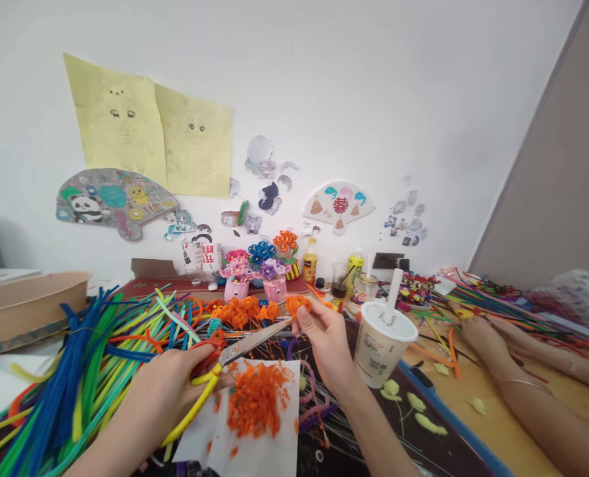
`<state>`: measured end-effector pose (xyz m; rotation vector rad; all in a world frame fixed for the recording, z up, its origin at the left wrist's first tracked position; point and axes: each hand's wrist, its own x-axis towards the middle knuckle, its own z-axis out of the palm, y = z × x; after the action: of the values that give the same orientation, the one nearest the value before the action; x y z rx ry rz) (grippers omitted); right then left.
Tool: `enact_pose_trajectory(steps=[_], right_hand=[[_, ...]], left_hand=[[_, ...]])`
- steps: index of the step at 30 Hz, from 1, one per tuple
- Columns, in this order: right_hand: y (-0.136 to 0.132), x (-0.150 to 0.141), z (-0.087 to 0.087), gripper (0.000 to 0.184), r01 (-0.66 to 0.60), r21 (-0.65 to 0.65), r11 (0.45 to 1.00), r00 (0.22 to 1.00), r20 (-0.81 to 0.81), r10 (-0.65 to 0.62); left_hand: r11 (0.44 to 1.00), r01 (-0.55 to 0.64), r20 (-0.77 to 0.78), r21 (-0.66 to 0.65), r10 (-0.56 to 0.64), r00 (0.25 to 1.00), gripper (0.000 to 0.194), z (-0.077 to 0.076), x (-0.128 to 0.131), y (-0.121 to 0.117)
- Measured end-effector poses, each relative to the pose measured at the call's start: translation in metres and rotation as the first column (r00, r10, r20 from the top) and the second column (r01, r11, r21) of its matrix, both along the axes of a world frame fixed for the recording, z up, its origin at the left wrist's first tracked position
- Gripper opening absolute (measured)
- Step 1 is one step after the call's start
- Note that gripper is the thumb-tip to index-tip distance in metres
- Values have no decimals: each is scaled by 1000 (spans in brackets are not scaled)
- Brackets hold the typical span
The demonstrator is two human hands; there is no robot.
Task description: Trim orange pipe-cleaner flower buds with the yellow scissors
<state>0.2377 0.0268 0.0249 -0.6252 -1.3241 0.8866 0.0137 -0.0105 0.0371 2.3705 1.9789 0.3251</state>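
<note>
My left hand (167,384) is wrapped round the yellow and red handles of a pair of scissors (244,344), whose blades point up and right. My right hand (324,331) pinches a small orange pipe-cleaner flower (298,303) at the blade tips. Below both lies a white sheet of paper (254,444) with a heap of orange fuzz clippings (257,397) on it.
A big pile of blue, green and yellow pipe cleaners (75,358) lies left. A white paper cup with a straw (381,344) stands right of my hand. Finished orange flowers (239,311) and potted ones (254,271) sit behind. Another person's arms (513,371) rest at right.
</note>
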Motion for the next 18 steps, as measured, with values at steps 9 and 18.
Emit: enact_pose_trajectory(steps=[9,18], right_hand=[[-1,0,2,36,33,16,999,998,51,-34],[-3,-1,3,36,64,9,998,996,56,-65]], left_hand=[[1000,-8,2,11,8,1000,34,-2,-1,-1],[1000,-13,-44,28,14,999,36,-3,-2,2]])
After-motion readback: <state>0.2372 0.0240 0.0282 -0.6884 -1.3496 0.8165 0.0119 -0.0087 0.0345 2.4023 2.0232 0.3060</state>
